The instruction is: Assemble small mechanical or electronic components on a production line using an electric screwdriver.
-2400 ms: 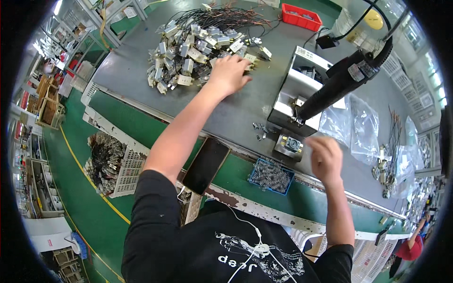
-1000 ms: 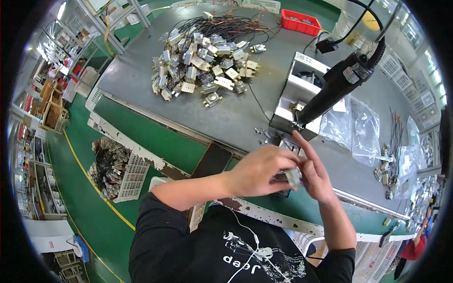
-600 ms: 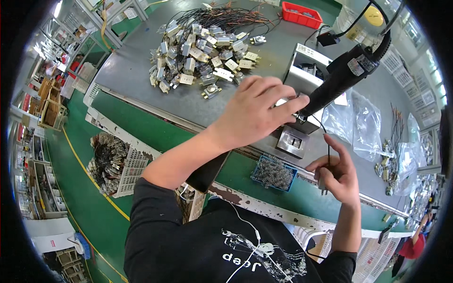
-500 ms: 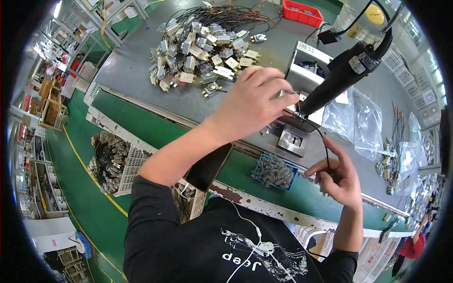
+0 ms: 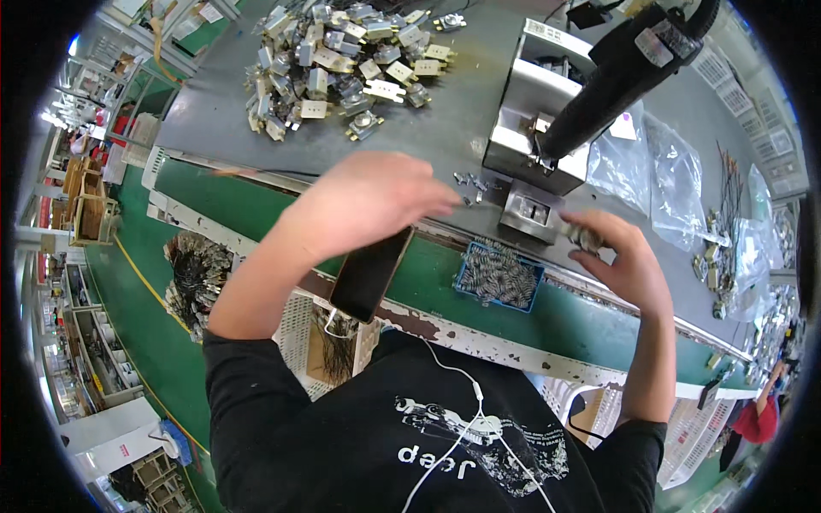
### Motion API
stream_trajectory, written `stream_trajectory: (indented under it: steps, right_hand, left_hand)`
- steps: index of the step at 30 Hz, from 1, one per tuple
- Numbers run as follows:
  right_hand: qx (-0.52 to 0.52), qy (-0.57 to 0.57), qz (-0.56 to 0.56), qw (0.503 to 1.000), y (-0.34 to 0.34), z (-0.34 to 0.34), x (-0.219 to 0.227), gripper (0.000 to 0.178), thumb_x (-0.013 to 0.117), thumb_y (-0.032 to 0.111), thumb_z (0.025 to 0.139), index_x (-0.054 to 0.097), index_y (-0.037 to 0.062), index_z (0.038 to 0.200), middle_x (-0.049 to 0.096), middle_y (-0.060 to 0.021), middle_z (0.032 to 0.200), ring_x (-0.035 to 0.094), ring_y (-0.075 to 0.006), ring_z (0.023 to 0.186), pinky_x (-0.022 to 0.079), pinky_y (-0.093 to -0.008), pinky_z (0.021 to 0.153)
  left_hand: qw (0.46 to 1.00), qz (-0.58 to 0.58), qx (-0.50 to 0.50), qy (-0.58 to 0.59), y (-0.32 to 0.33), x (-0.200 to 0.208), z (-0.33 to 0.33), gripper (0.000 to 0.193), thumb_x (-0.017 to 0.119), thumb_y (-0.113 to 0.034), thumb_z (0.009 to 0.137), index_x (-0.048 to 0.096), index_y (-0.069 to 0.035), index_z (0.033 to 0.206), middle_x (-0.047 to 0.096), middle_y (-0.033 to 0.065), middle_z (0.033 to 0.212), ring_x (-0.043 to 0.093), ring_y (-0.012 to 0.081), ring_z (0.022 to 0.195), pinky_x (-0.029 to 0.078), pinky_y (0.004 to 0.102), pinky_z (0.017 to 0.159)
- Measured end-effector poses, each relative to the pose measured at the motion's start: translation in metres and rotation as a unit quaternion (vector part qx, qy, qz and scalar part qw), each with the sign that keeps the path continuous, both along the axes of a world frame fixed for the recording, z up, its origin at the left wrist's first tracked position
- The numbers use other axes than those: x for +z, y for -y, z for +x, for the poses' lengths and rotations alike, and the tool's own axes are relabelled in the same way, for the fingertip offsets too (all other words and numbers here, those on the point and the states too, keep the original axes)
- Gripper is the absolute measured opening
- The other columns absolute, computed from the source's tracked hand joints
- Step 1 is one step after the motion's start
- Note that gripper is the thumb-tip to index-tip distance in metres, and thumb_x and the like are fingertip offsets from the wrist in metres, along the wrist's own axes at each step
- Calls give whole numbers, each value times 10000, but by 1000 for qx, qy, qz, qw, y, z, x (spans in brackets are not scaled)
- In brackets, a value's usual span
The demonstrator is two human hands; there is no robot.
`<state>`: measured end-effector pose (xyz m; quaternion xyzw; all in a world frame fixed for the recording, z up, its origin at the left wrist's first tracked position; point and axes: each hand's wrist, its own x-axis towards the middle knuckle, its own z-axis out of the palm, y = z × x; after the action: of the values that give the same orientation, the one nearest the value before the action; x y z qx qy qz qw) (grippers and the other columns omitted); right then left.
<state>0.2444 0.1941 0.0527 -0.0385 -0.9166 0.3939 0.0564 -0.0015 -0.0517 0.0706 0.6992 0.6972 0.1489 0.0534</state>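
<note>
The right hand (image 5: pixel 631 261) is grasping a small metal part (image 5: pixel 585 237) between the thumb and the fingers, so this part is above the front side of the counter (image 5: pixel 475 120), just beside the metal block (image 5: pixel 530 214), which has a recess in its top. The left hand (image 5: pixel 368 201) is near the upper end of the dark phone (image 5: pixel 369 280), its fingers pointing to the right. A thin wire (image 5: pixel 291 173) extends leftward from it (I cannot tell whether the fingers hold this wire or not). Between the two hands and a little lower is a blue basket (image 5: pixel 534 295) with many springs (image 5: pixel 499 275). Some loose metal pieces (image 5: pixel 480 196) lie to the left of the block. Behind the block stands a metal box (image 5: pixel 542 171), and a black cylindrical tool (image 5: pixel 609 92) is tilted over it. Farther left, many metal parts (image 5: pixel 342 64) lie in a pile.
</note>
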Motion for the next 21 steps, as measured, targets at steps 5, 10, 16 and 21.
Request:
stream_trajectory:
  steps: [5, 10, 16, 21]
  right_hand:
    - [-63, 9, -207, 976, 2, -12, -7, 470, 712, -41, 823, 603, 34, 1273, 658, -63, 1261, 615, -162, 1121, 500, -295, 875]
    - [-34, 48, -21, 998, 6, -19, -27, 426, 731, 10, 834, 612, 36, 1241, 680, -100, 1193, 657, -203, 1031, 504, -337, 894]
    - [-51, -119, 97, 987, 9, -35, -60, 347, 755, -23, 763, 667, 48, 1091, 695, -102, 1117, 661, -296, 986, 533, -362, 865]
    - [-68, -161, 158, 972, 18, -36, -74, 294, 759, -18, 755, 675, 51, 1028, 705, -83, 1126, 661, -288, 998, 535, -372, 863]
  left_hand:
    - [992, 41, 11, 123, -16, -15, 12, 295, 712, -160, 852, 709, -169, 1147, 619, 77, 836, 631, 287, 775, 489, 404, 657]
    - [996, -10, -25, 89, -33, -40, -10, 204, 672, -172, 897, 708, -126, 1093, 656, 94, 854, 653, 290, 809, 513, 397, 687]
    - [991, -26, -34, 125, -48, -67, -16, 153, 640, -206, 927, 703, -101, 1019, 680, 95, 908, 661, 297, 864, 525, 403, 749]
    - [990, -9, -18, 140, -52, -71, -11, 150, 657, -234, 920, 717, -129, 1011, 653, 63, 866, 650, 277, 818, 523, 382, 717]
